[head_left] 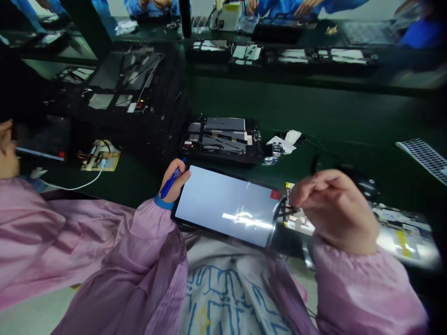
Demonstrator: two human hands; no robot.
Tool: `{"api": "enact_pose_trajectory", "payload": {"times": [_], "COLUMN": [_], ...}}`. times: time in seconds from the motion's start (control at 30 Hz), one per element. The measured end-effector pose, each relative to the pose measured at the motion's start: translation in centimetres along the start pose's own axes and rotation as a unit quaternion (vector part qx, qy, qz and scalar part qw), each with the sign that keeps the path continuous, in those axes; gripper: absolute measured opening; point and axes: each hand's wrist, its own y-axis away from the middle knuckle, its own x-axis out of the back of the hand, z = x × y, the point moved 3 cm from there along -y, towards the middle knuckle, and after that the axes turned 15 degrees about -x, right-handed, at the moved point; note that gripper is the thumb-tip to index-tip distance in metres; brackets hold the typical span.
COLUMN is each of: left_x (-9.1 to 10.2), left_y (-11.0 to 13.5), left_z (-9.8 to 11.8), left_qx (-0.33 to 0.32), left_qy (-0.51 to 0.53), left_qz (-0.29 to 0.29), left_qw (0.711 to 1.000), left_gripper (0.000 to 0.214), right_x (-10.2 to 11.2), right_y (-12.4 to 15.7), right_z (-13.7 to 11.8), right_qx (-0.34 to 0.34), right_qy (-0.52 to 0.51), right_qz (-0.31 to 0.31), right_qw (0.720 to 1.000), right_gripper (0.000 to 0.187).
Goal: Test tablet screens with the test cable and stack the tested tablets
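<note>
My left hand (pixel 176 179) is closed around a blue pen (pixel 171 182) and grips the left edge of a tablet screen (pixel 223 200). The screen is lit plain white, with a small red tag at its upper right corner and a bright glare below. A blue band circles my left wrist. Over the screen's right end my right hand (pixel 335 209) is raised, slightly blurred, its fingers curled together; whatever they may hold is hidden. Below its fingertips a circuit board with yellow edges (pixel 298 221) lies partly covered, beside dark strips.
An opened device with grey battery cells (pixel 223 137) lies behind the screen. Nearby are a metal part with white tissue (pixel 284 142), a black mouse (pixel 363 184) and a white keyboard (pixel 426 158). On the left, another person's hand (pixel 7 149) is at a dark tablet (pixel 44 137).
</note>
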Motion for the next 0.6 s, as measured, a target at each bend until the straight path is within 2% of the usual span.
{"api": "enact_pose_trajectory", "payload": {"times": [0.13,0.23,0.37,0.6], "left_x": [-0.1,-0.1,-0.1,0.1], "left_y": [-0.1,-0.2,-0.3,-0.1], "left_z": [-0.1,0.1,0.2,-0.3], "left_qx": [0.005,0.004,0.006,0.003], "left_qy": [0.007,0.0,0.0,-0.019], "left_qz": [0.003,0.006,0.004,-0.009], "left_qw": [1.0,1.0,1.0,1.0], "left_gripper": [0.031,0.032,0.032,0.029], "right_x": [2.8,3.6,3.0,2.1], "right_y": [-3.6,-5.4,-7.0,-8.6], "right_z": [-0.9,-1.7,-2.5,-2.9], "right_qx": [-0.026,-0.071,-0.123,-0.121], "right_qy": [-0.054,-0.058,-0.096,-0.123], "right_qz": [0.072,0.127,0.14,0.131], "right_qw": [0.996,0.988,0.978,0.976], "right_gripper": [0.023,0.036,0.051,0.05]}}
